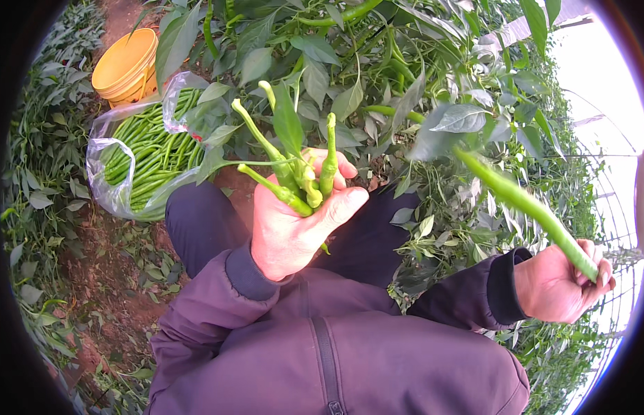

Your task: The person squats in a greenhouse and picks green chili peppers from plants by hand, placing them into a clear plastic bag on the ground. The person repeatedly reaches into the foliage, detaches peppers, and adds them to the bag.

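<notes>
My left hand is closed around a bunch of several green chili peppers, their stems pointing up and a leaf among them. Most of their length is hidden inside the fist. Out to the right, my right hand pinches the end of one long green pepper. This pepper slants up and left toward the foliage; its far end is blurred, with a leaf close by, and I cannot tell whether it is still joined to the plant.
Left of my knee stands a clear plastic bag with many picked green peppers. A yellow bucket is behind it. Pepper plants with hanging fruit crowd the front and right. Bare soil shows at left.
</notes>
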Demonstrator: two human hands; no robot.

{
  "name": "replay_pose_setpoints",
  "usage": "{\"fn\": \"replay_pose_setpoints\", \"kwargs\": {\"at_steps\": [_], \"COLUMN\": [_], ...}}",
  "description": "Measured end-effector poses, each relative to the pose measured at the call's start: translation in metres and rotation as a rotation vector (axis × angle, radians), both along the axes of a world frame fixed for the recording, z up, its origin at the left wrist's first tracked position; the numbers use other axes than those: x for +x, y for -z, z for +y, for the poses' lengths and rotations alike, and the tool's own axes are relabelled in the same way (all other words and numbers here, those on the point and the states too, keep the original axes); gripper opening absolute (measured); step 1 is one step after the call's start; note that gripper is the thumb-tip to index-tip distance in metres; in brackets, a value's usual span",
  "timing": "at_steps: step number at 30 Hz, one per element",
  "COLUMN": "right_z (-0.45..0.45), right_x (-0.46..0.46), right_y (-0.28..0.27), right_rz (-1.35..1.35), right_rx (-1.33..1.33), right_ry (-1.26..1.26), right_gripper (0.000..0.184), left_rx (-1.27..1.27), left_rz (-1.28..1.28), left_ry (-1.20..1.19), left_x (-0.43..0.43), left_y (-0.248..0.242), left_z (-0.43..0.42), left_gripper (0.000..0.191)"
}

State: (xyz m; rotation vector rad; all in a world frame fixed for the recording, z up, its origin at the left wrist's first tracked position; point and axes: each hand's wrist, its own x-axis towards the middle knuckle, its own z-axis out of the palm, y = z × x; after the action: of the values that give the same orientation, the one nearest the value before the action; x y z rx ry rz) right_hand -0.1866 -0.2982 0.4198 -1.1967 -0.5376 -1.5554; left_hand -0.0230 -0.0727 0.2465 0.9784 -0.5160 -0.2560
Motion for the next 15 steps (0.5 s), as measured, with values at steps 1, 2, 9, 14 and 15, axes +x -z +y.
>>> {"fn": "replay_pose_setpoints", "kwargs": {"at_steps": [1, 2, 9, 14, 15], "right_z": [0.007, 0.015, 0.083, 0.089, 0.084], "right_x": [0.002, 0.005, 0.058, 0.081, 0.085], "right_y": [-0.001, 0.001, 0.062, 0.101, 0.111], "right_rz": [-0.024, -0.038, 0.328, 0.416, 0.490], "right_rx": [-0.033, -0.014, -0.095, -0.092, -0.042], "right_ry": [-0.042, -0.072, -0.095, -0.399, -0.343], "right_gripper": [0.014, 0.012, 0.036, 0.046, 0.045], "left_rx": [0.009, 0.026, 0.022, -0.011, 0.028], "left_rz": [0.032, 0.017, -0.414, -0.084, -0.073], "left_ry": [0.015, 0.066, 0.237, 0.118, 0.136], "left_x": [-0.003, -0.001, -0.012, -0.023, -0.020], "left_y": [-0.001, -0.001, 0.012, 0.034, 0.037], "left_z": [0.000, 0.002, 0.017, 0.029, 0.040], "left_gripper": [0.027, 0.038, 0.051, 0.028, 0.027]}}
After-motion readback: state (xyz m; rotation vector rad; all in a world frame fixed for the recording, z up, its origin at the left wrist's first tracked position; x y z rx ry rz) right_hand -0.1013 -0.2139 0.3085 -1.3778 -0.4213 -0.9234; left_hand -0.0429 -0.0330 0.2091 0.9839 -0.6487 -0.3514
